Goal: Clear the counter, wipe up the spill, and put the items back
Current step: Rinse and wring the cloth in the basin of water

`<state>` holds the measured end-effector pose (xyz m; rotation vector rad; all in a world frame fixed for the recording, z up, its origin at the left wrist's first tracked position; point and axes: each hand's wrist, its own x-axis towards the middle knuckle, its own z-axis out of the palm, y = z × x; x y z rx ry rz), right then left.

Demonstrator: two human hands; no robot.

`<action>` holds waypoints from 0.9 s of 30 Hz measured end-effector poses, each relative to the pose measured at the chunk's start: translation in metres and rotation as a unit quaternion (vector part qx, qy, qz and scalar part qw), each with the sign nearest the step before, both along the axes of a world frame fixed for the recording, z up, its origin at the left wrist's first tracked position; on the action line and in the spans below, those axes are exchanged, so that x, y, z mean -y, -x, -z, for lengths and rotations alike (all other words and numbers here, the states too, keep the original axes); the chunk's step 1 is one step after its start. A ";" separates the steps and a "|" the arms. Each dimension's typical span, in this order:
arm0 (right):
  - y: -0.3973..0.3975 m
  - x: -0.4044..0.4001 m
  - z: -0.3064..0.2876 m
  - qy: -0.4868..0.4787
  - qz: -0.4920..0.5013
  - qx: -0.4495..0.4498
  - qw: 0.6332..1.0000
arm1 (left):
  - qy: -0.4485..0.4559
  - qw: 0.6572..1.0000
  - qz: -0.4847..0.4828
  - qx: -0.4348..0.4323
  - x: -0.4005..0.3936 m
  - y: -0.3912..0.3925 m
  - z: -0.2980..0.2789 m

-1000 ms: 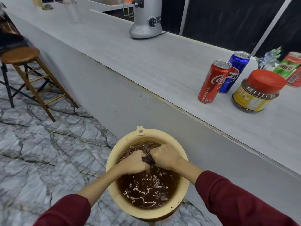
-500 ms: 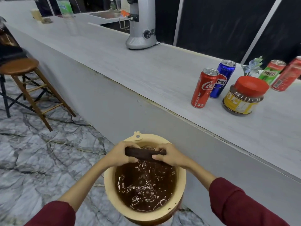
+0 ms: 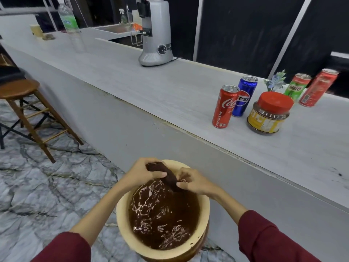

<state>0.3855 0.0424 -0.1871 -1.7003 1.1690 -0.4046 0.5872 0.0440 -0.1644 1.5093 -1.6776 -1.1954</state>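
Note:
A dark brown wet cloth [image 3: 166, 173], twisted into a roll, hangs over a tan bucket [image 3: 122, 214] of dark brown water on the floor. My left hand [image 3: 143, 173] grips the cloth's upper end. Its lower end is pinched by my right hand [image 3: 194, 183]. On the grey counter [image 3: 170, 91] to the right stand a red Coca-Cola can [image 3: 224, 106], a blue Pepsi can [image 3: 244, 95], a red-lidded jar [image 3: 269, 113], a green Milo can [image 3: 297, 86] and another red can [image 3: 317, 88].
A small blue-green plant [image 3: 274, 81] stands behind the jar. A silver grinder [image 3: 155, 33] and a plastic bottle [image 3: 69, 21] stand further along the counter. A wooden stool [image 3: 24, 103] stands at the left on the marble floor [image 3: 47, 186]. Dark specks [image 3: 339, 173] mark the counter's right end.
Both hands lifted the cloth out of the brown water and turned it from a level roll into a slanted one. The view has tilted up, showing more of the counter.

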 end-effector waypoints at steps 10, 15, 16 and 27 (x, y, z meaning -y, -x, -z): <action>0.003 0.001 -0.029 -0.013 0.135 0.172 0.976 | 0.065 0.997 -0.040 -0.024 0.013 0.025 -0.023; 0.025 0.002 -0.045 -0.085 0.170 0.205 0.960 | 0.011 0.997 0.005 -0.083 0.020 0.043 -0.029; 0.031 0.002 -0.049 -0.093 0.184 0.207 0.956 | -0.012 0.994 0.030 -0.101 0.023 0.046 -0.031; 0.136 -0.018 -0.094 0.012 0.374 0.186 0.908 | 0.032 0.985 0.162 -0.050 0.061 0.170 -0.086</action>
